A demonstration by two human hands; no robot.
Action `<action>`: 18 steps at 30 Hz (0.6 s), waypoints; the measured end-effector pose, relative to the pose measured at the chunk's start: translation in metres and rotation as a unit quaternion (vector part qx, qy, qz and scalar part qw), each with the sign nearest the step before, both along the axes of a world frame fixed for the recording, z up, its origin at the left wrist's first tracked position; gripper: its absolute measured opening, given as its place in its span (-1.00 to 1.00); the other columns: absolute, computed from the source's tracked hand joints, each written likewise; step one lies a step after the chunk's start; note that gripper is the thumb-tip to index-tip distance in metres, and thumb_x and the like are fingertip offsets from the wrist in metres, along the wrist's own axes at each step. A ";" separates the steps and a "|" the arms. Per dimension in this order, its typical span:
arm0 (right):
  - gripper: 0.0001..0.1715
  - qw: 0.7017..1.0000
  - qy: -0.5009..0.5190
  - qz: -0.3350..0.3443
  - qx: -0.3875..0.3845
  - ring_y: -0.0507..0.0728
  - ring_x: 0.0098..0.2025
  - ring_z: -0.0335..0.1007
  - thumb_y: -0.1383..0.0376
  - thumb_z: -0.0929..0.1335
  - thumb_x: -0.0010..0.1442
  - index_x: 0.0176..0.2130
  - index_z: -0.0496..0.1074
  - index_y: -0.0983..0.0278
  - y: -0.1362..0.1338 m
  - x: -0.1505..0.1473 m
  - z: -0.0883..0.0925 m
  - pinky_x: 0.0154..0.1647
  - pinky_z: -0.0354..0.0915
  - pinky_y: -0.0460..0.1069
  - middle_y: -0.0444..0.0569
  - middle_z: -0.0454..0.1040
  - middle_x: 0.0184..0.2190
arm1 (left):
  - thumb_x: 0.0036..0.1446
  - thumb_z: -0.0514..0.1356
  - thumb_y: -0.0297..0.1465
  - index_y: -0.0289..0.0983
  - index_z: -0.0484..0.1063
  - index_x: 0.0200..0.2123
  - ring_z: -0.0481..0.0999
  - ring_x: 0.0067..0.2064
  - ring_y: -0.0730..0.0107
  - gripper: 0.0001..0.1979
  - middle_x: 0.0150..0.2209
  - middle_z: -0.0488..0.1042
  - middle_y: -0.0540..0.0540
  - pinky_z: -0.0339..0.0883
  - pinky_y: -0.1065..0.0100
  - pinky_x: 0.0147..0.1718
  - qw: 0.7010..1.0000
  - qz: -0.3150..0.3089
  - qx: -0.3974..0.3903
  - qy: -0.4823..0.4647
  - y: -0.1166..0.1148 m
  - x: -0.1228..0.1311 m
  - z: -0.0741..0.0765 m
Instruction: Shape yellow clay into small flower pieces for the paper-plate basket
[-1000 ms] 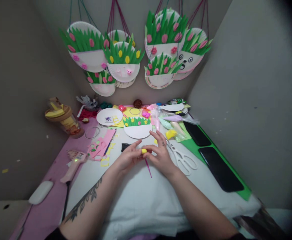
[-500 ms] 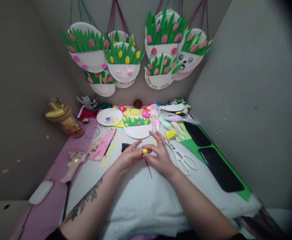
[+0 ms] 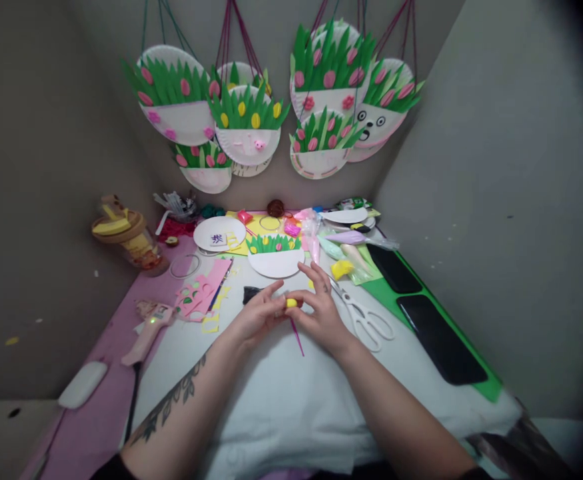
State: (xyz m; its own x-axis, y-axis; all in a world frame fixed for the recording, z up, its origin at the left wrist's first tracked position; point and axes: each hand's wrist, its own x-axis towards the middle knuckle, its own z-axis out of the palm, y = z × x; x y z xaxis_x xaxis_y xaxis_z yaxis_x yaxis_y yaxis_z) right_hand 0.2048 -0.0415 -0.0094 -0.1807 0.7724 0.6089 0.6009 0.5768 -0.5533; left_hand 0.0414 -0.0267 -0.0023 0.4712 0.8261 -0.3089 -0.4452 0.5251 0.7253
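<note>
Between the fingertips of both hands is a small lump of yellow clay (image 3: 291,303). My left hand (image 3: 260,312) pinches it from the left, and my right hand (image 3: 317,308) pinches it from the right with its other fingers raised. Just below the hands a thin magenta stick (image 3: 297,338) lies on the white cloth; its upper end is hidden by the fingers. Beyond them sits a half paper plate (image 3: 276,263) with green paper grass and small yellow and pink flowers. A black packet (image 3: 251,294) lies behind my left hand.
White scissors (image 3: 366,320) lie right of my right hand, with two black phones (image 3: 441,340) farther right. At left are a pink glue gun (image 3: 148,333), cut pink paper (image 3: 204,293) and a lidded cup (image 3: 138,243). Decorated paper plates (image 3: 248,143) hang on the back wall.
The yellow clay has shifted very slightly between my fingertips. Both hands otherwise keep the same place and pose.
</note>
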 end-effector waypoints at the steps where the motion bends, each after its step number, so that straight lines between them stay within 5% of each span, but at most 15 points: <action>1: -0.89 1.000 0.000 0.002 0.001 0.32 0.35 -0.21 0.26 0.37 0.11 -0.31 0.51 0.19 0.000 0.000 0.000 0.26 -0.06 0.32 -0.01 0.10 0.26 | -0.03 0.33 -0.46 -0.32 -0.01 0.26 0.55 -0.15 0.27 -0.17 -0.18 0.54 -0.19 0.29 0.21 -0.04 1.000 0.001 0.003 0.000 0.000 0.000 0.000; 7: -0.85 1.000 0.000 0.008 0.004 0.32 0.35 -0.23 0.23 0.37 0.11 -0.26 0.49 0.19 0.001 0.001 -0.003 0.27 -0.08 0.32 0.01 0.07 0.27 | -0.05 0.35 -0.41 -0.30 0.02 0.25 0.55 -0.14 0.23 -0.16 -0.19 0.54 -0.22 0.30 0.21 -0.07 0.999 -0.007 0.025 0.021 0.001 0.000 -0.001; 11: -0.50 1.000 0.000 0.011 -0.013 0.34 0.35 -0.24 0.17 0.43 0.03 -0.02 0.38 0.20 0.001 0.001 -0.002 0.27 -0.07 0.33 0.09 0.03 0.28 | 0.01 0.31 -0.30 -0.33 0.10 0.21 0.55 -0.19 0.23 -0.26 -0.31 0.55 -0.19 0.32 0.25 -0.15 0.998 -0.013 0.038 0.056 0.002 0.000 -0.002; 18: -0.79 1.000 -0.001 -0.005 0.008 0.32 0.34 -0.18 0.22 0.42 0.06 -0.23 0.49 0.17 0.002 0.002 -0.003 0.28 -0.08 0.30 0.01 0.15 0.22 | 0.05 0.25 -0.18 -0.33 0.19 0.15 0.53 -0.17 0.23 -0.35 -0.20 0.53 -0.22 0.30 0.20 -0.11 0.997 0.007 0.040 0.072 0.001 0.001 0.000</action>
State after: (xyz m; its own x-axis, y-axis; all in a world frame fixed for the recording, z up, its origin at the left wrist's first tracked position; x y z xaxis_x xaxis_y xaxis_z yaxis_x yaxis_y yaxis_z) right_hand 0.2063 -0.0398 -0.0120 -0.1746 0.7638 0.6214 0.6075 0.5802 -0.5425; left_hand 0.0428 -0.0256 -0.0026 0.4161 0.8566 -0.3051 -0.3404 0.4579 0.8212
